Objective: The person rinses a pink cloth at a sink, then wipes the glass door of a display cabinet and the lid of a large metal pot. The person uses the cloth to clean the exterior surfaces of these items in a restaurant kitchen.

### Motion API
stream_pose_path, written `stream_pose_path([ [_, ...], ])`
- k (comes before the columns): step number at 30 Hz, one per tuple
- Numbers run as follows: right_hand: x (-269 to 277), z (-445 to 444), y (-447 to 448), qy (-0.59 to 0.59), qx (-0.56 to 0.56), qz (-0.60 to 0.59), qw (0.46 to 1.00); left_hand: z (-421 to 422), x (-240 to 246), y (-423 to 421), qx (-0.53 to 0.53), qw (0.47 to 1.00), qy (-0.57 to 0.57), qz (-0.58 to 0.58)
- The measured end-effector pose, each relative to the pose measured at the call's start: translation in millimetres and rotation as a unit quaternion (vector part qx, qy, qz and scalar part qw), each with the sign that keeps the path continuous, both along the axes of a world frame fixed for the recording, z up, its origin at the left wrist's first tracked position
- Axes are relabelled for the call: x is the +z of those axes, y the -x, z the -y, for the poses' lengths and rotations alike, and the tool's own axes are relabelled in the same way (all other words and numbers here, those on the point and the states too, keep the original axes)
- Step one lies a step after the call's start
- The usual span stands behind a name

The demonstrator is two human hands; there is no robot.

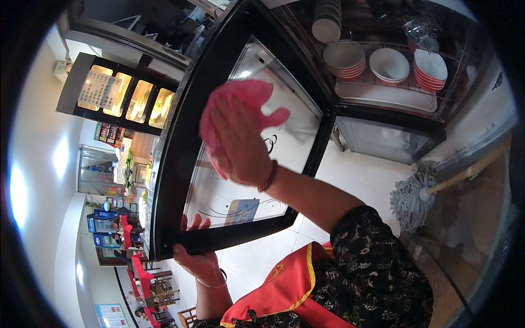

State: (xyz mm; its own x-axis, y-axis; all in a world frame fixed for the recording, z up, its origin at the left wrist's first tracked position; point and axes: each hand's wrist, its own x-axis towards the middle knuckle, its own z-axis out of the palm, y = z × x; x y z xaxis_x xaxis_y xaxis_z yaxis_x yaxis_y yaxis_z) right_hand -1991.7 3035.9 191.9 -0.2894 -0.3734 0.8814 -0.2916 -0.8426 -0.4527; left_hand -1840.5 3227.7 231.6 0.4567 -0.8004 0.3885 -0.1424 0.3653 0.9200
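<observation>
My right hand lies flat over a pink cloth, pressing it against a glass door with a black frame. The cloth overlaps both glass and frame, and its edge is blurred. A dark beaded bracelet circles this wrist. My left hand, wearing a metal bangle, grips the near black edge of the door frame. Its thumb is on the outside, and its fingertips show through the glass. The door stands swung out from a cabinet, bearing thin decorative lines and a blue sticker.
Stacked red-and-white bowls stand on a wire rack above a white tray. A mop leans right, its head on the floor. A lit food display case is beyond the door. People sit by tables with red cloths at far left.
</observation>
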Motion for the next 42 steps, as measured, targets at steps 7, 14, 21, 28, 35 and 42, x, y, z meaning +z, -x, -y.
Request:
stream_pose_path([
  [7, 18.2, 86.0, 54.4, -0.025, -0.048, 0.083, 0.995, -7.3, 0.1, 10.3, 0.013, 1.000, -0.009, 0.012],
  [14, -68.0, 88.3, 76.9, -0.119, -0.029, 0.012, 0.992, -7.4, -2.4, 10.2, 0.002, 1.000, -0.002, 0.022],
  [21, -240.8, 81.8, 42.9, -0.379, 0.038, 0.214, 0.899, -6.5, -3.8, 6.1, -0.002, 1.000, -0.007, 0.023],
  [28, -129.7, 70.4, 40.8, -0.238, 0.046, 0.201, 0.949, -8.6, -1.8, 10.5, 0.030, 0.999, -0.013, 0.034],
  [35, -24.6, 86.2, 51.1, -0.016, -0.038, 0.086, 0.995, -8.6, 1.9, 13.2, -0.033, 0.999, 0.010, 0.023],
  [42, -164.4, 77.8, 62.4, -0.254, -0.003, 0.107, 0.961, -5.5, -2.2, 8.5, 0.012, 0.999, 0.029, 0.022],
])
